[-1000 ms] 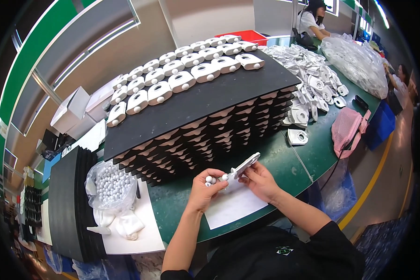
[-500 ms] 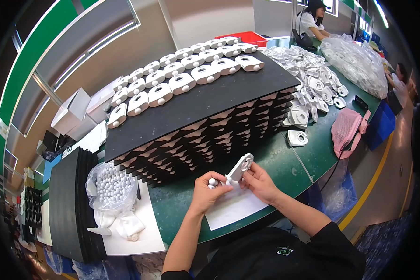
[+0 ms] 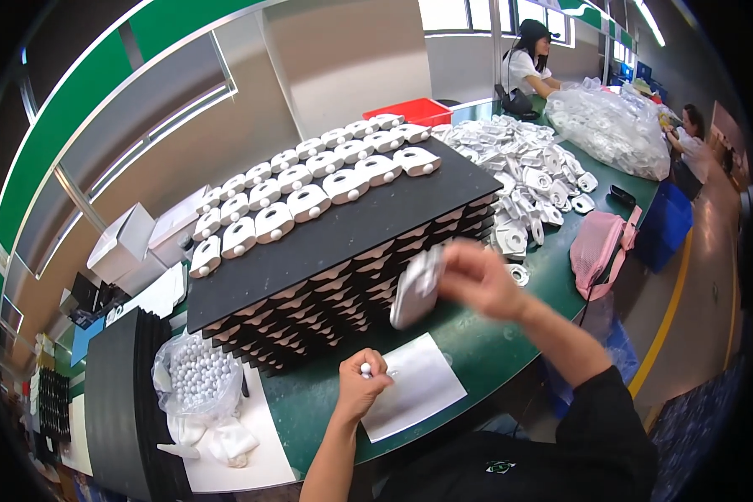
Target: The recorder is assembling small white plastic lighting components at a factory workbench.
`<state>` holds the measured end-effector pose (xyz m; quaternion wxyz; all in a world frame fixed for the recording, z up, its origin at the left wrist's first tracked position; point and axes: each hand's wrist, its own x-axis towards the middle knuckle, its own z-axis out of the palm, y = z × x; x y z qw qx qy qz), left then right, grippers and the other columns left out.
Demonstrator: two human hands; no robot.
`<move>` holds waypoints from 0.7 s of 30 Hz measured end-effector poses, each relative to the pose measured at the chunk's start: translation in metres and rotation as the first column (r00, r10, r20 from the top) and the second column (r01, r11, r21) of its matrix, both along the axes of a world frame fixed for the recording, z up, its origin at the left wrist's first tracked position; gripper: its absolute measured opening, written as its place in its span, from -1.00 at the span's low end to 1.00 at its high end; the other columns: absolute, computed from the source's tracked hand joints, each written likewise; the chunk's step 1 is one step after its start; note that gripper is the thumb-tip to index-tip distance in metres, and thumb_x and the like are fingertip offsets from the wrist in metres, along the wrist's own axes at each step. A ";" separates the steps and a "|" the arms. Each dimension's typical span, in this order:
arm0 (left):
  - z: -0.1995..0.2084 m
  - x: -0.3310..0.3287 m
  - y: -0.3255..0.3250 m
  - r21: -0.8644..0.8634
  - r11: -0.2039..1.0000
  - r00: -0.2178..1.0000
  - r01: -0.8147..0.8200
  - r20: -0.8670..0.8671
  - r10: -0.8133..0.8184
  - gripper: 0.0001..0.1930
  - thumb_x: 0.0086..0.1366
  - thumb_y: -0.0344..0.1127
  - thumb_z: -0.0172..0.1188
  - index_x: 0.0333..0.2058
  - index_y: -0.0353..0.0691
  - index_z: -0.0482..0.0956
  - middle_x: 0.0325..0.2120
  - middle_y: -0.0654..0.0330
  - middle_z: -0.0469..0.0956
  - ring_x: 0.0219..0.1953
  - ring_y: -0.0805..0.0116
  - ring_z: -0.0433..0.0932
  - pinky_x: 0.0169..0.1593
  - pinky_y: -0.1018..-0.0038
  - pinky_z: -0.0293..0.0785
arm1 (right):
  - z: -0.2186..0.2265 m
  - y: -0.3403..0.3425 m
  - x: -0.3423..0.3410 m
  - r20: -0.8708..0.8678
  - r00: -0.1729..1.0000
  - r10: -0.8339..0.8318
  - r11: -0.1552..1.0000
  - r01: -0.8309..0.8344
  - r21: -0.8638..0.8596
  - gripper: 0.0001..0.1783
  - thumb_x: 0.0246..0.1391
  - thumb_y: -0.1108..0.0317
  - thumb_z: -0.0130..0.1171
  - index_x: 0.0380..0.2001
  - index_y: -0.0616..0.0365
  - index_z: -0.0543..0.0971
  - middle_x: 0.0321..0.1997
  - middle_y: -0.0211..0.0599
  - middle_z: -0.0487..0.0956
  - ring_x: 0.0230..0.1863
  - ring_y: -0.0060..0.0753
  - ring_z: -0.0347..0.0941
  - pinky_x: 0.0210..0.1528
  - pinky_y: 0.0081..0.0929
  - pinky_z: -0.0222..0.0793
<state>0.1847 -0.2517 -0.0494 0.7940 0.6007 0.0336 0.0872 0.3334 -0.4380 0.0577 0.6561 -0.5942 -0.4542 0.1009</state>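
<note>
My right hand (image 3: pixel 475 280) is blurred by motion and holds a white plastic part (image 3: pixel 416 287) lifted in front of the stack of black trays (image 3: pixel 335 280). My left hand (image 3: pixel 362 387) rests low over a white sheet of paper (image 3: pixel 414 386) on the green table (image 3: pixel 477 351), with a small white bead (image 3: pixel 365 368) pinched at its fingertips. The top black tray (image 3: pixel 360 224) carries rows of the same white parts (image 3: pixel 309 188).
A clear bag of white beads (image 3: pixel 197 381) lies at the left on a white sheet. A heap of loose white parts (image 3: pixel 527 163) and a large clear bag (image 3: pixel 615 125) lie further back. A pink bag (image 3: pixel 598 243) sits at the right edge. Two other people work behind.
Both hands were together over the paper holding the white part. My right hand has now swung up and right with it, while my left hand stayed low and closed.
</note>
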 end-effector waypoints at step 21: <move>0.004 0.002 0.012 -0.372 0.925 0.994 -0.078 -0.101 0.043 -0.56 0.30 0.02 -0.20 -0.65 -0.16 0.19 -0.72 0.29 0.15 -0.72 0.58 0.06 -0.74 0.73 -0.03 | 0.074 0.020 0.198 0.298 0.846 -0.442 0.659 0.531 -0.533 -0.54 0.00 0.11 0.10 -0.24 0.36 0.51 -0.37 -0.19 0.55 -0.31 -0.47 0.43 -0.25 -0.57 0.31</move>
